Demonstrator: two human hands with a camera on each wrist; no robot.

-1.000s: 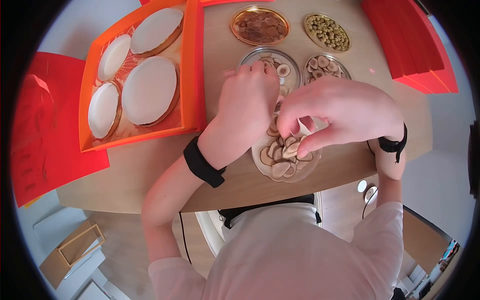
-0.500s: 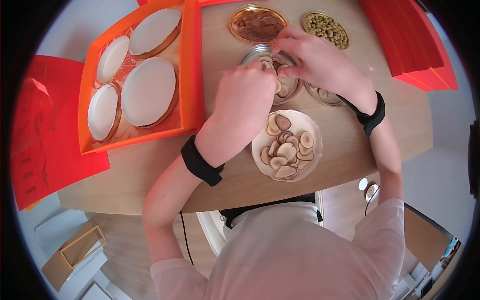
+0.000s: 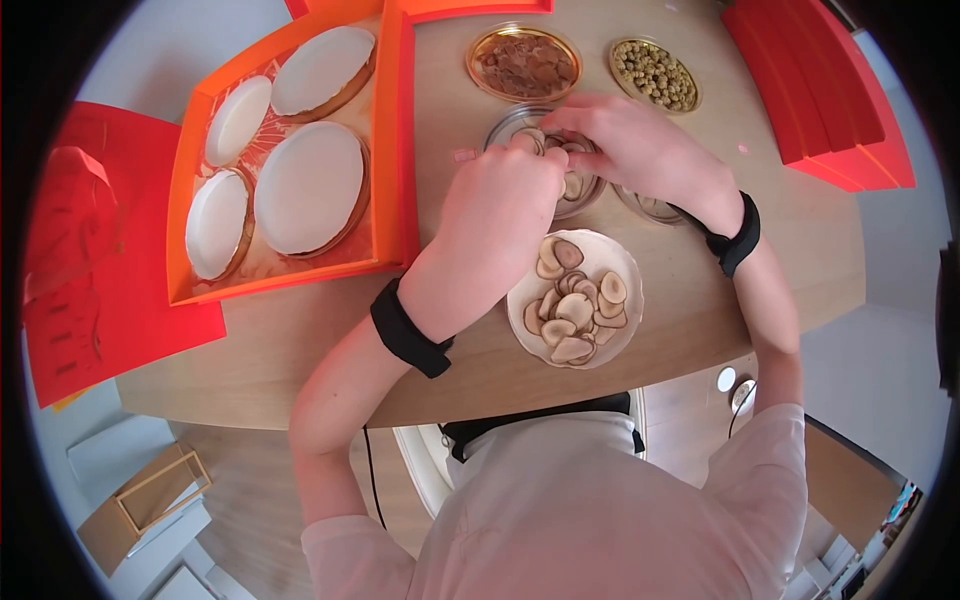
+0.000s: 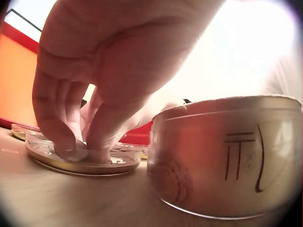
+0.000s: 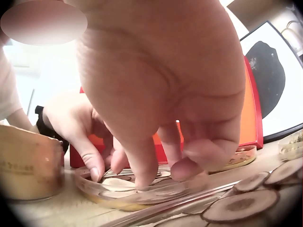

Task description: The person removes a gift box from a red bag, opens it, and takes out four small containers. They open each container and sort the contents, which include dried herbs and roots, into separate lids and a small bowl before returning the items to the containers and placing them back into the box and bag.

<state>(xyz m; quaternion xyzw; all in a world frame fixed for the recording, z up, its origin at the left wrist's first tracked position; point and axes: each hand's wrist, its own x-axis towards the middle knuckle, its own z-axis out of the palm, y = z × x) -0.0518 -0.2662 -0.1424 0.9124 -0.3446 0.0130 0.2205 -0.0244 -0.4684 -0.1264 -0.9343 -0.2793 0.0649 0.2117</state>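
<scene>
A shallow round clear dish holds thin pale dried slices with dark edges. My left hand reaches into it from the near left, its bent fingers and thumb pinching a pale slice low over the rim. Opposite, my right hand arches over the dish, with thumb and fingertips down among the slices; whether it grips one I cannot tell. Nearer me stands a clear-walled round tub with more slices heaped at its top. Part of the dish is hidden under both hands.
A second dish of slices lies beneath my right wrist. Behind are a dish of brown flakes and one of small greenish buds. An orange box with several white-topped tubs stands left; a red box sits right.
My right hand has moved from the near tub of slices up and forward to the shallow dish. My left hand stays at that dish, shifting only slightly.
</scene>
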